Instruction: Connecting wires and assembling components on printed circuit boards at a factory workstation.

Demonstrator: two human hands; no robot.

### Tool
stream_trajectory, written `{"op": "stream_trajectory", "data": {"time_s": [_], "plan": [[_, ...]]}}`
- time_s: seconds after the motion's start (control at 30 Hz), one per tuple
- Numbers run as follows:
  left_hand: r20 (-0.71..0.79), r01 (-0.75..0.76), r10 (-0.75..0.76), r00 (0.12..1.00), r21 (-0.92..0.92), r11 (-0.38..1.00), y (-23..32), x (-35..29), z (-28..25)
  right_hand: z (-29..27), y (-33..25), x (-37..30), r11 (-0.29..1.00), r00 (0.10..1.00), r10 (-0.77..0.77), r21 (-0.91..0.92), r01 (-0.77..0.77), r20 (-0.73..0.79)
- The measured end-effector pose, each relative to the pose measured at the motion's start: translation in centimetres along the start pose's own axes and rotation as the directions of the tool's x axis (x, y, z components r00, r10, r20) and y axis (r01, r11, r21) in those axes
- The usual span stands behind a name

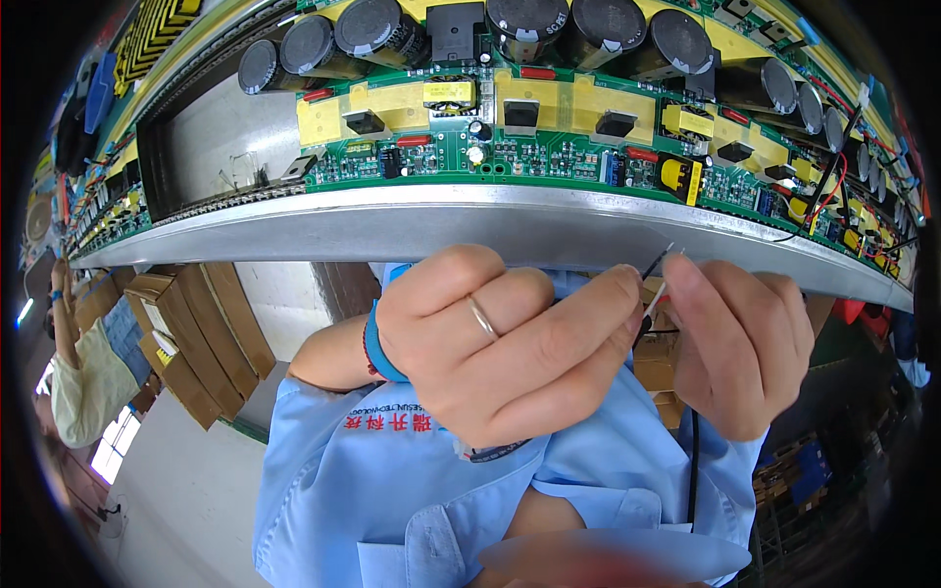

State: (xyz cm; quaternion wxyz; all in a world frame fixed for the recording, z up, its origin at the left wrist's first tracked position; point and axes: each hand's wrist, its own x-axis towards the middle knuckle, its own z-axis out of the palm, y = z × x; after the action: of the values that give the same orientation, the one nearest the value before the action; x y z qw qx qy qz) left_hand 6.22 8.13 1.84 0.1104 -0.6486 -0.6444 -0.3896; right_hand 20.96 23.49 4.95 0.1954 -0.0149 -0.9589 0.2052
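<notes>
My left hand (500, 343), with a ring and a blue wristband, is closed in a pinch on thin wires. Facing it, my right hand (740, 343) is pinched shut at the same wires, its fingertips close to those of the left. Between the fingertips a thin dark wire (657, 263) points up, and a white wire (658, 300) shows beside it. A bit of red shows there too, partly hidden by the fingers. Below my right hand hangs a black cable (695, 461); whether it joins these wires I cannot tell.
Just beyond my hands runs a metal rail's edge (441, 227). Behind it stand green circuit boards (446, 147) with black capacitors (676, 44) and yellow transformers (450, 94). Loose red and black wires (841, 176) lie at the right. Cardboard boxes (201, 338) and another person (93, 377) are at the left.
</notes>
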Motion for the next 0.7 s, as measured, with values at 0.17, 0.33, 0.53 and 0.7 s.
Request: {"op": "stream_trajectory", "data": {"time_s": [0.17, 0.33, 0.53, 0.7], "plan": [[-0.059, 0.037, -0.04, 0.997, -0.053, 0.998, -0.2, -0.2, 0.2, 0.6, 0.4, -0.5, 0.937, 0.979, 0.2, 0.284, -0.202, 0.036], [-0.021, 0.036, -0.039, 0.999, -0.121, 0.992, 0.4, -0.1, 0.2, 1.8, 2.9, 0.2, 0.85, 0.981, 0.195, 0.5, -0.163, -0.011], [-0.049, 0.028, -0.032, 0.998, -0.094, 0.995, 0.0, -0.4, 0.5, 1.0, 1.7, -0.2, 0.72, 0.961, 0.274, 0.655, -0.229, 0.034], [-0.047, 0.023, -0.025, 0.999, -0.053, 0.998, 0.1, -0.1, 0.7, 0.3, 1.7, 0.5, 0.809, 0.976, 0.216, 0.555, -0.195, 0.028]]}}
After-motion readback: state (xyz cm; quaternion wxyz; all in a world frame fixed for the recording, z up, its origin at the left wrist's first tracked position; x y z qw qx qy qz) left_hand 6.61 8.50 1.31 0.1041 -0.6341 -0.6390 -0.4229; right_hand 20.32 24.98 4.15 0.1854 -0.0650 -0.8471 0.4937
